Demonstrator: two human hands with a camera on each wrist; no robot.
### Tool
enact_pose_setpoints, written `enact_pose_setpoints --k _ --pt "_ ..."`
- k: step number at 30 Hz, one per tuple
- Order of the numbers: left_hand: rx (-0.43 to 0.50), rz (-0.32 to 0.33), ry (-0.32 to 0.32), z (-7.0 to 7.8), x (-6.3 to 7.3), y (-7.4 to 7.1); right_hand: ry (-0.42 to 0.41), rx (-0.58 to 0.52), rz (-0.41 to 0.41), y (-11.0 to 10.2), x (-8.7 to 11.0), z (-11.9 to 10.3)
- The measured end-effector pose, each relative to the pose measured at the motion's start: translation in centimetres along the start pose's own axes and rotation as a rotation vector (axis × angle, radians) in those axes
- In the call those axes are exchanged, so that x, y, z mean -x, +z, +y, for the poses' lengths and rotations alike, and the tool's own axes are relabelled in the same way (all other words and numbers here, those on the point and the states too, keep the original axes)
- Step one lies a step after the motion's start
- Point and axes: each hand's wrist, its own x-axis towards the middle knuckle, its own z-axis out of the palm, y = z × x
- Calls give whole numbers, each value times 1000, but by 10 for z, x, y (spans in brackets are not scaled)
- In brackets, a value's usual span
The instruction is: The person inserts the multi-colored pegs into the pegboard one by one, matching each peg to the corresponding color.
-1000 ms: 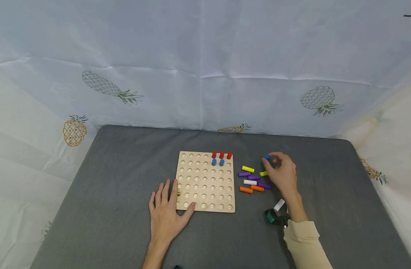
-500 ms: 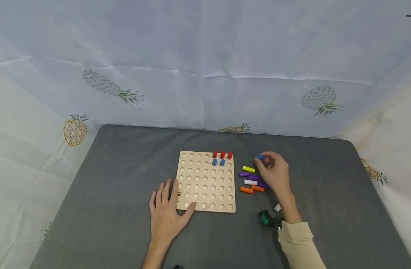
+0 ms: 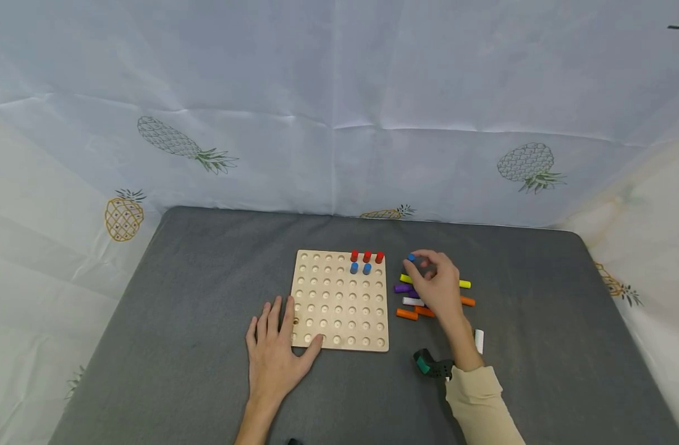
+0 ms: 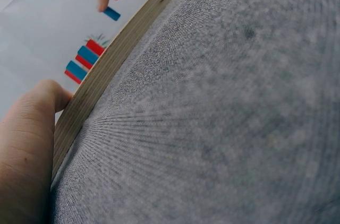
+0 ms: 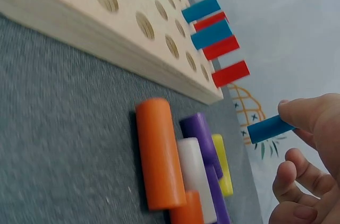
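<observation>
A wooden pegboard (image 3: 339, 301) with rows of holes lies on the table. Three red pegs (image 3: 367, 256) stand along its far edge at the right, and two blue pegs (image 3: 354, 267) stand in the row nearer the person. My left hand (image 3: 276, 355) rests at the board's near left corner, fingers spread, thumb on the front edge. Between thumb and finger, my right hand (image 3: 439, 281) pinches a blue peg (image 5: 270, 128), held in the air right of the board above the loose pegs.
Loose pegs lie right of the board: orange (image 3: 407, 314), white (image 3: 413, 301), purple (image 3: 403, 288) and yellow (image 3: 464, 284). Another white peg (image 3: 479, 341) lies by the right forearm. A black strap with a green part (image 3: 424, 365) is at the right wrist. A pineapple-print cloth (image 3: 339, 123) hangs behind.
My right hand has moved left toward the board with the blue peg, uncovering yellow, orange and white pegs to its right. My left hand has stayed in place.
</observation>
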Motion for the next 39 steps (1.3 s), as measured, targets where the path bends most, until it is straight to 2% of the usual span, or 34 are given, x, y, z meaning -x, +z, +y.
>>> enact_pose_setpoints --k 17,25,39 --pt "-1 -8 -5 0 0 0 -72 -64 -58 24 9 -14" --pt "7 3 6 0 0 0 -60 -76 -93 32 10 -16" --pt "4 5 3 -1 0 1 -45 -69 -110 37 11 -16"
